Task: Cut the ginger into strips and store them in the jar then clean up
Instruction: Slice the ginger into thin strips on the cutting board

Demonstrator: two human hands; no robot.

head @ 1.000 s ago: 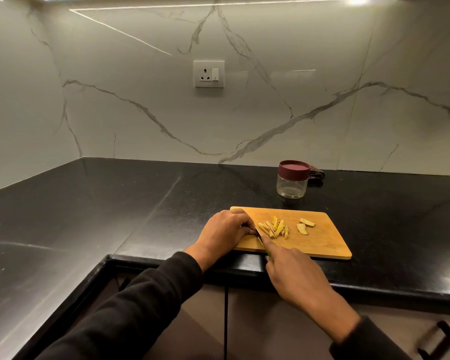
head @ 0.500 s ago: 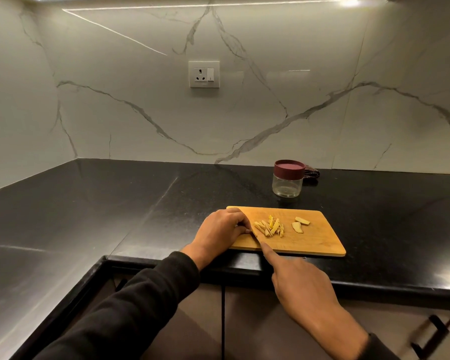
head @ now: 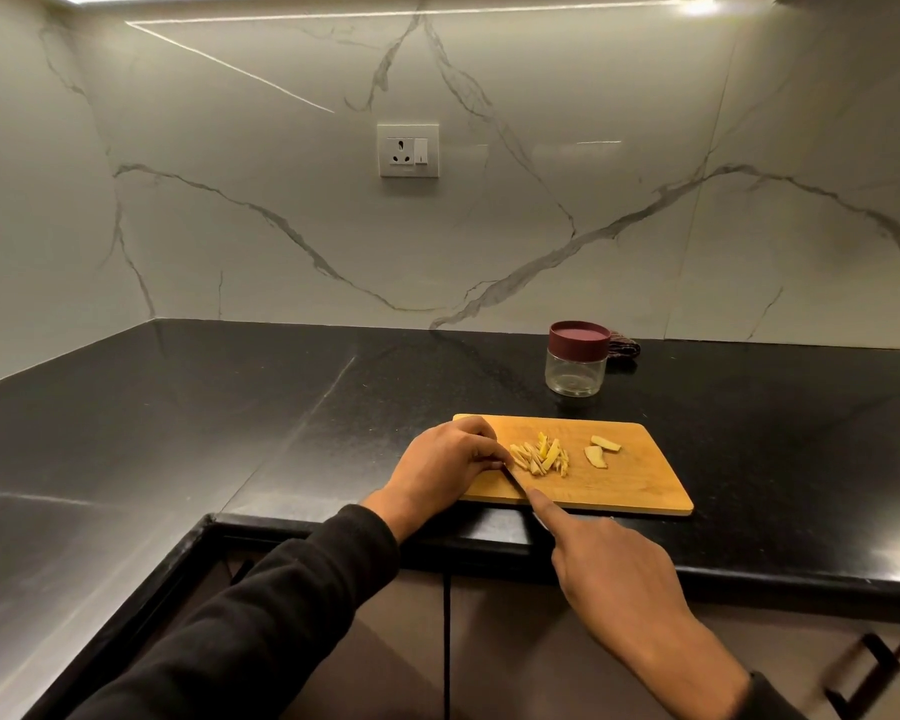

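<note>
Single head view, facing forward-down, hands [head: 614, 579] close below

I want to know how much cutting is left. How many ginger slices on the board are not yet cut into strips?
2. One uncut slice lies right of the strips on the cutting board; the other slice touches it, just nearer. The left hand may hide another piece.
</note>
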